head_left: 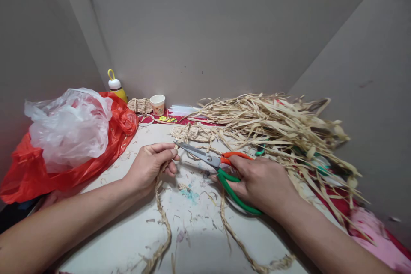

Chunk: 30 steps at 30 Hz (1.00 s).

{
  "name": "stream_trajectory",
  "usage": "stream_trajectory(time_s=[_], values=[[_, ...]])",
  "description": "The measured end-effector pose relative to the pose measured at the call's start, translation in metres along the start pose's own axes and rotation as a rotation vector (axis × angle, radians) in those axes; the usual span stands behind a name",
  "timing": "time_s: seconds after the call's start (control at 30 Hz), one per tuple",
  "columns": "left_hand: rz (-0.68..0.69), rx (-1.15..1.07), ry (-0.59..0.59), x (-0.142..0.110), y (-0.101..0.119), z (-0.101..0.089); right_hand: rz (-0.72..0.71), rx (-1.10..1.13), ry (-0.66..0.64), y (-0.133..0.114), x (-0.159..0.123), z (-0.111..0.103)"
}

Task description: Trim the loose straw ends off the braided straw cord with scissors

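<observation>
My left hand (153, 163) pinches the upper end of a braided straw cord (163, 218), which hangs down over the white tabletop. In my right hand (260, 180) is a pair of scissors (208, 158) with one orange and one green handle. The blades point left, their tips right by my left fingertips and the cord's end. Whether the blades touch the cord I cannot tell. A further length of braided cord (236, 235) runs below my right hand toward the front edge. Behind the blades lies a flat woven straw piece (192, 132).
Dry straw strands (266, 120) are heaped at the right. A red plastic bag (125, 126) with a clear bag (70, 128) on it fills the left. At the back stand a yellow bottle (118, 90) and a paper cup (157, 105). Grey walls (205, 30) enclose the table.
</observation>
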<state>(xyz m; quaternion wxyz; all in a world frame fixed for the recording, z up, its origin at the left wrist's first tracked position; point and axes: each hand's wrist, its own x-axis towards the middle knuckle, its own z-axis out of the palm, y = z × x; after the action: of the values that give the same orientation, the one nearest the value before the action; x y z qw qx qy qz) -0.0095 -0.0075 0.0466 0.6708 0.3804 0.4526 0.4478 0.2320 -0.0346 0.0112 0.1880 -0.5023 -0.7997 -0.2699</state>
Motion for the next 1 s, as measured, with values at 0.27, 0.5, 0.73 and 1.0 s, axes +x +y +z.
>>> stream_trajectory(time_s=[0.27,0.5,0.73,1.0], values=[[-0.012,-0.015,-0.009,0.001,0.000,-0.002,-0.010,0.033,-0.007,0.001,-0.002,0.002],[0.009,-0.070,-0.067,0.004,0.003,-0.006,0.102,0.055,-0.007,0.010,-0.005,0.007],[-0.008,-0.163,-0.199,0.003,0.011,-0.006,0.081,0.128,-0.179,0.011,0.000,0.001],[-0.075,-0.223,-0.278,-0.001,0.013,-0.006,0.075,0.073,-0.119,0.011,-0.001,0.005]])
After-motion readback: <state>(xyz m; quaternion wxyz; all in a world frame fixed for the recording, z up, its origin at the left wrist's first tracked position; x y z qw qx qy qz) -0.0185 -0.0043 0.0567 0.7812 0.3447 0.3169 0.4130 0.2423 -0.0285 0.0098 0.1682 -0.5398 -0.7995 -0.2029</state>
